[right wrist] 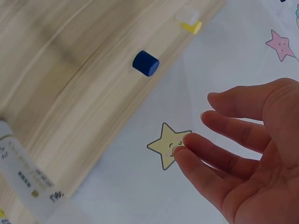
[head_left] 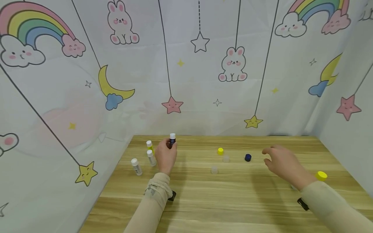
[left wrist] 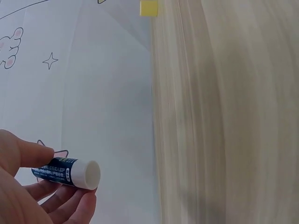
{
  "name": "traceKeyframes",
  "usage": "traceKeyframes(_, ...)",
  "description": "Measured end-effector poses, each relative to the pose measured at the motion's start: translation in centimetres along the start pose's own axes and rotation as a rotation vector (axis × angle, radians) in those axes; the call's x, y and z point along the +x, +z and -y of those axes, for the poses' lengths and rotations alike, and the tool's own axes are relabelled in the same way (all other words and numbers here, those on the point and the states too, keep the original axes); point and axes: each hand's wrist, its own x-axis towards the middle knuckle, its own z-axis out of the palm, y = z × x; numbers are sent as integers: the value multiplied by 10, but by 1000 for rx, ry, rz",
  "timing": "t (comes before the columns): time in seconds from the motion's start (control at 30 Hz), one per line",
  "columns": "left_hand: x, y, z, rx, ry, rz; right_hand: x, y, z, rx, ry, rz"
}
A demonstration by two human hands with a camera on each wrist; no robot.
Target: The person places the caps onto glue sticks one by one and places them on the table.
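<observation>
My left hand (head_left: 166, 157) holds a dark blue glue stick (head_left: 173, 137) upright above the table's far left part, between thumb and fingers. In the left wrist view the white end of that glue stick (left wrist: 60, 171) shows uncapped. My right hand (head_left: 284, 163) hovers over the table's right side with fingers loosely bent, nothing between them. To its left lies a dark blue cap (head_left: 248, 157), also plain in the right wrist view. Left of my left hand stand two white glue sticks (head_left: 136, 166) and a yellow one (head_left: 150, 147), each showing a white top.
A yellow cap (head_left: 220, 151) and two translucent caps (head_left: 214, 170) lie mid-table. Behind my right wrist stands a yellow-topped item (head_left: 321, 176), partly hidden. A large white tube (right wrist: 28, 172) shows in the right wrist view. A patterned curtain (head_left: 198, 77) borders the wooden table (head_left: 204, 200).
</observation>
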Motion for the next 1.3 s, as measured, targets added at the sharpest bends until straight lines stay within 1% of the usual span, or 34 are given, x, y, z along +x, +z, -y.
traceKeyframes(0.23,-2,-4,-5,-12,22,-2,13,10,4,31,10,27)
traceKeyframes(0.47,-4,-6,-9,-6,43,-6,22,24,3,53,35,54)
traceKeyframes(0.63,-4,-9,-11,-1,54,3,28,32,2,76,45,55)
traceKeyframes(0.8,-5,-11,-13,14,65,8,33,39,2,94,33,52)
traceKeyframes(0.93,-6,-13,-15,15,84,8,36,45,2,105,29,53)
traceKeyframes(1.17,-8,-13,-17,11,119,-4,42,58,1,114,60,79)
traceKeyframes(1.3,-9,-14,-19,19,134,-3,44,66,-1,128,48,61)
